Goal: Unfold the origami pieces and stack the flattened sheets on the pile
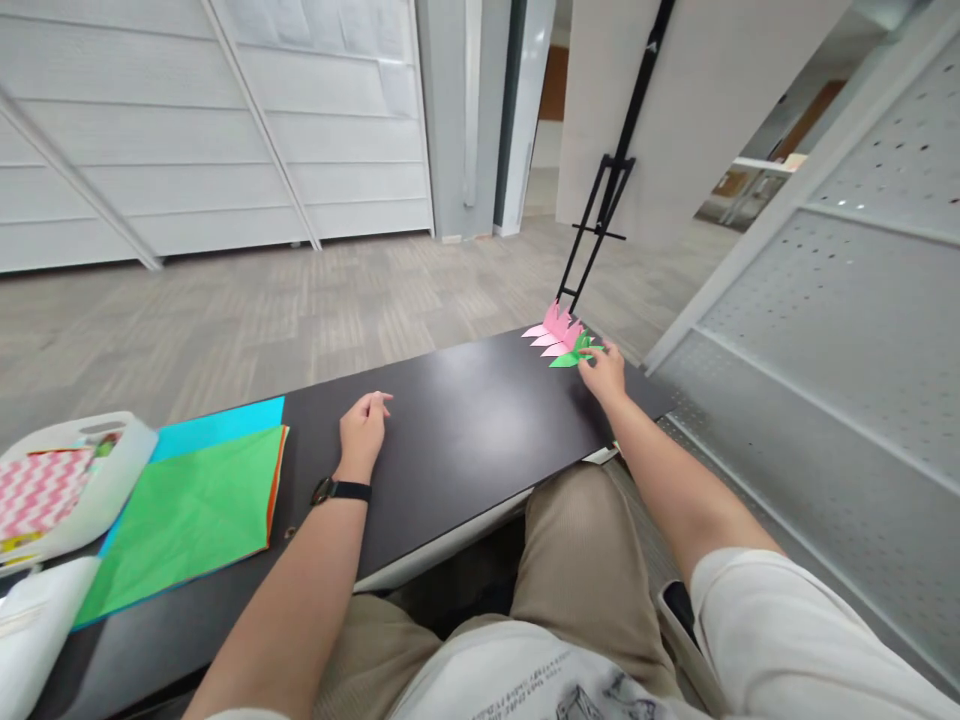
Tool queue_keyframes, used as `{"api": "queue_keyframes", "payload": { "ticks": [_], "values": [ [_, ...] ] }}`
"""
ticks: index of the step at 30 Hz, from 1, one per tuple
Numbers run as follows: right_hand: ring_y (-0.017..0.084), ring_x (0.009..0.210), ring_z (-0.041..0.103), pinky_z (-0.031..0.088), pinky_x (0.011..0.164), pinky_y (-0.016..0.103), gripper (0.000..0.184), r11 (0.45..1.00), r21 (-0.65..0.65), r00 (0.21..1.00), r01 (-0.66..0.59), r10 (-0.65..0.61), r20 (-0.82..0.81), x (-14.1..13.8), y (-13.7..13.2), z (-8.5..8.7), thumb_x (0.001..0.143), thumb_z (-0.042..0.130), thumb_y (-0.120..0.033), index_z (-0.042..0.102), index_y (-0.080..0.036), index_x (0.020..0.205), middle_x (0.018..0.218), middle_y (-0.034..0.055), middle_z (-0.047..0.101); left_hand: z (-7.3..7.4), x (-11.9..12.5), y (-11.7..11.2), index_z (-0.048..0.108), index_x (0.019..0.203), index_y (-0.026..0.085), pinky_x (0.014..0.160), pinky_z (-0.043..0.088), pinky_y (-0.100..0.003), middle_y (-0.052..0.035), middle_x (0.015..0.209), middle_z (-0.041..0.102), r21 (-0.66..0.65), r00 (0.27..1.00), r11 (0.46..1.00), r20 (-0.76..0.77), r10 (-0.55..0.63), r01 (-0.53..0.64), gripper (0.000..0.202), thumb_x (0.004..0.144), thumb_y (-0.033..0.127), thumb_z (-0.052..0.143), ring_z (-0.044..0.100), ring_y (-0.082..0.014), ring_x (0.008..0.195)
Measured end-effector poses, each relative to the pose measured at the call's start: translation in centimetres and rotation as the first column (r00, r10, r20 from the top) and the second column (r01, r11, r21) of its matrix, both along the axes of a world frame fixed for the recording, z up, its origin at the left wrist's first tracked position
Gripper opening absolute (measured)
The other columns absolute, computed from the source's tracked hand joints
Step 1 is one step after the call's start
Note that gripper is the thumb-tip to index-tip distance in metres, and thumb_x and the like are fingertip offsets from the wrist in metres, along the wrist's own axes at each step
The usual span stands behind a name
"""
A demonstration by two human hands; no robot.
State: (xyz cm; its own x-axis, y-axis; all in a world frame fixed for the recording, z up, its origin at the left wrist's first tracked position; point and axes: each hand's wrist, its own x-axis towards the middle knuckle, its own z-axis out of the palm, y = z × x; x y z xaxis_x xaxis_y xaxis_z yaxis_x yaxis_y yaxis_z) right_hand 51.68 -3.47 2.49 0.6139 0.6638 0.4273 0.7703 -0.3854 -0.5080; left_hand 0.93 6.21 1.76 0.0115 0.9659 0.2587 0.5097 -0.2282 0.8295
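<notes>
A pink folded-paper flower (556, 331) with green paper leaves sits at the far right corner of the black table (465, 440). My right hand (604, 372) reaches out to it, fingers pinched on the green leaf part. My left hand (362, 430) rests on the table's middle with fingers loosely curled and nothing in it; a black watch is on that wrist. To the left lies a stack of coloured paper sheets (195, 500), green on top, blue and orange beneath.
A white tray (105, 480) with pink zigzag-patterned paper stands at the table's left end. A black stand (600, 215) rises from the carpet beyond the flower. A perforated grey partition (825, 350) runs along the right. My knees are under the table's near edge.
</notes>
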Motion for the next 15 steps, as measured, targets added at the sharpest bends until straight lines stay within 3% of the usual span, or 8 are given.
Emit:
{"api": "queue_keyframes", "payload": {
  "ticks": [3,7,11,15],
  "values": [
    [0.034,0.148,0.048,0.034,0.126,0.051,0.038,0.998,-0.066,1.000,-0.007,0.008,0.011,0.8,0.8,-0.6,0.089,0.062,-0.031,0.082,-0.019,0.119,0.156,0.0194,0.056,-0.2,-0.3,0.0,0.077,0.091,0.024,0.073,0.046,-0.029,-0.0003,0.076,0.069,-0.014,1.000,1.000,0.007,-0.001,0.001,0.045,0.102,0.053,0.044,0.061,-0.0192,0.073],
    [0.033,0.136,0.058,0.042,0.121,0.049,0.044,0.994,-0.110,1.000,-0.008,0.009,0.009,0.1,1.2,-0.7,0.090,0.059,-0.031,0.078,-0.017,0.127,0.144,0.0181,0.068,-0.1,-0.4,-0.1,0.077,0.091,0.024,0.071,0.047,-0.029,-0.0008,0.076,0.069,-0.037,0.999,0.999,0.044,-0.003,0.005,0.045,0.101,0.054,0.044,0.061,-0.0193,0.072],
    [0.032,0.123,0.066,0.049,0.113,0.046,0.044,1.000,-0.013,1.000,0.019,-0.019,0.022,-1.5,-0.3,0.1,0.089,0.055,-0.028,0.078,-0.015,0.123,0.132,0.0190,0.074,0.1,-0.5,-0.3,0.077,0.096,0.024,0.064,0.047,-0.028,-0.0019,0.075,0.069,-0.070,0.997,0.997,0.082,-0.015,0.021,0.047,0.101,0.056,0.043,0.061,-0.0197,0.070],
    [0.030,0.102,0.072,0.056,0.099,0.045,0.036,0.990,0.101,0.995,-0.096,0.095,0.013,-5.1,-1.2,2.2,0.087,0.055,-0.028,0.080,-0.018,0.112,0.118,0.0165,0.078,0.4,-0.5,-0.3,0.078,0.099,0.022,0.059,0.044,-0.027,-0.0022,0.076,0.068,-0.071,0.978,0.996,0.204,-0.035,0.050,0.045,0.099,0.056,0.048,0.057,-0.0170,0.064]
  ]
}}
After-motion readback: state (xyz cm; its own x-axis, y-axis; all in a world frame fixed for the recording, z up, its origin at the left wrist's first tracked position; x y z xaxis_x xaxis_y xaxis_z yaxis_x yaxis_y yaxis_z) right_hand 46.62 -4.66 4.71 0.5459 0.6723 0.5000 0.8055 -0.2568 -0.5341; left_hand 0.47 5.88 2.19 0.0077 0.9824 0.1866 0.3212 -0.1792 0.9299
